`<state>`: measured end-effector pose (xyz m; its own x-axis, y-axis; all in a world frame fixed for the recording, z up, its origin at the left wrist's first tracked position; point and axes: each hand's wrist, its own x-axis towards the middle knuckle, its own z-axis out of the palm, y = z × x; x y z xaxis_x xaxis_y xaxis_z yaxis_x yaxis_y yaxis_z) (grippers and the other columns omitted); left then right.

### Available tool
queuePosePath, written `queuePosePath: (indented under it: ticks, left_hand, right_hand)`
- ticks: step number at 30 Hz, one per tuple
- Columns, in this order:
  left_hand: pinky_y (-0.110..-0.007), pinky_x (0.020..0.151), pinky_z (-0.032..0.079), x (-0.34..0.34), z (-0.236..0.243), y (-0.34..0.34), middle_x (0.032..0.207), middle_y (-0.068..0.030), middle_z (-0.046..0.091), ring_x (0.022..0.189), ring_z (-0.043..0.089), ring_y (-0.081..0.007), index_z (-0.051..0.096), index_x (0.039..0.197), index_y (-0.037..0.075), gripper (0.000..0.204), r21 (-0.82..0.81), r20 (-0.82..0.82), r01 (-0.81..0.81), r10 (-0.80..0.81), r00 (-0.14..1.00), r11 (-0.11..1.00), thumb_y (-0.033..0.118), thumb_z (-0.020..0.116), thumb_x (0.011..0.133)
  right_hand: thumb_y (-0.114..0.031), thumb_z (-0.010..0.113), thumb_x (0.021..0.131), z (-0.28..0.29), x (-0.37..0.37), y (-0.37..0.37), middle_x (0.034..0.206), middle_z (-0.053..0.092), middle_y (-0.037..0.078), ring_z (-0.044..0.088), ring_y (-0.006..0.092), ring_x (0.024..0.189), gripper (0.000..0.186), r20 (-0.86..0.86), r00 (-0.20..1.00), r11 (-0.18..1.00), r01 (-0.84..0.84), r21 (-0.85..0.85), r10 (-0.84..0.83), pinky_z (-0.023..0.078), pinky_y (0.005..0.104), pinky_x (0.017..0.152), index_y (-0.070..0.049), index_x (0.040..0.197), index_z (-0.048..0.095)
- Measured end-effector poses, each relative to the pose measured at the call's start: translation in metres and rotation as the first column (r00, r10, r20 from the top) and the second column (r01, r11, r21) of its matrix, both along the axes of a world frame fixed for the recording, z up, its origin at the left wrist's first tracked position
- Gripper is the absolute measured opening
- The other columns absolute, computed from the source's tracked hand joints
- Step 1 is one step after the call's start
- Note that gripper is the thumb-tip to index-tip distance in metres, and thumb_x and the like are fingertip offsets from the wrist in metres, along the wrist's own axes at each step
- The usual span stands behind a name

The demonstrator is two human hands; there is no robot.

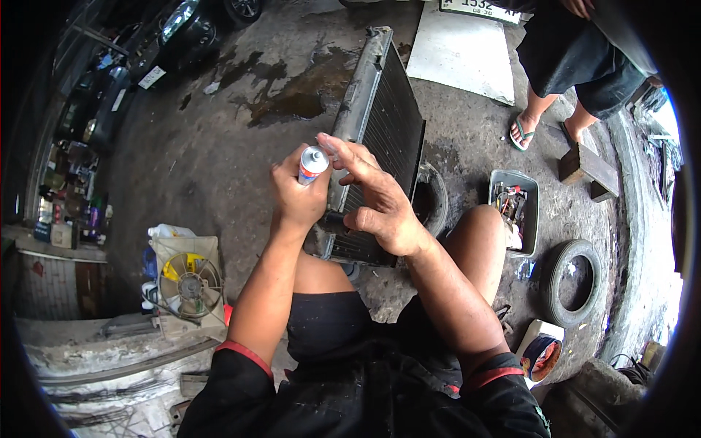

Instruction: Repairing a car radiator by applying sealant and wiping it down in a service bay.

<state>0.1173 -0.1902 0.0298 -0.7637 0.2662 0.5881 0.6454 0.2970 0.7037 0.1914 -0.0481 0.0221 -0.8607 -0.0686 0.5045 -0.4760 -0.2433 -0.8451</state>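
My left hand (pixel 296 193) is wrapped round a small white, blue and red squeeze tube (pixel 310 166), its silver nozzle end pointing up. Close beside the tube is my right hand (pixel 381 201), palm turned inward, fingers stretched toward the nozzle and thumb apart. No object shows in the right hand. Beneath both hands a car radiator (pixel 391 120) stands on edge between my knees, with a grey tank along its side and dark fins. A short black pipe stub (pixel 335 222) juts from the tank just under my right thumb. The fingers of my left hand partly hide the tube's body.
To the right are a grey tub of tools (pixel 535 219), a loose tyre (pixel 572 283), a wooden block (pixel 588 171) and a white container (pixel 539 350). A radiator fan (pixel 188 283) stands at left. Another person (pixel 577 69) stands at far right. Wet stains (pixel 292 98) mark the floor.
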Motion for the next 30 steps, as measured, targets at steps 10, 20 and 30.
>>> queuePosePath:
  ticks: [10, 20, 30]
  left_hand:
    - [-0.035, 0.051, 0.044, 0.001, -0.003, 0.006, 0.062, -0.016, 0.057, 0.055, 0.063, -0.0266, 0.058, 0.077, 0.001, 0.01, -0.025, -0.08, 0.015, -0.017, 0.997, 1.0, 0.004, 0.067, 0.078]
    - [-0.027, 0.059, 0.043, -0.004, -0.008, 0.007, 0.068, 0.0007, 0.06, 0.065, 0.05, -0.0066, 0.063, 0.08, 0.0, 0.015, 0.133, 0.118, -0.128, 0.112, 0.987, 0.983, 0.01, 0.074, 0.083]
    - [-0.021, 0.049, 0.041, -0.006, -0.015, 0.003, 0.067, -0.0016, 0.059, 0.055, 0.053, -0.0071, 0.059, 0.08, 0.002, 0.017, 0.253, 0.277, -0.089, 0.016, 0.961, 0.963, 0.009, 0.075, 0.083]
  right_hand:
    - [-0.01, 0.062, 0.052, 0.004, 0.01, 0.002, 0.136, 0.045, 0.014, 0.039, 0.0301, 0.127, 0.09, -0.101, 0.974, 0.944, 0.223, 0.244, -0.204, 0.029, 0.0415, 0.108, -0.011, 0.141, 0.048]
    - [0.01, 0.048, 0.064, -0.07, 0.02, 0.014, 0.106, 0.05, 0.005, 0.047, 0.0143, 0.094, 0.077, 0.328, 0.897, 0.947, 0.32, -0.025, -0.295, 0.041, 0.023, 0.086, -0.006, 0.139, 0.049]
    - [0.008, 0.059, 0.067, -0.081, 0.014, -0.007, 0.107, 0.049, 0.007, 0.049, 0.0182, 0.085, 0.092, 0.339, 0.922, 0.968, 0.117, 0.22, -0.189, 0.047, 0.0291, 0.078, -0.017, 0.151, 0.03]
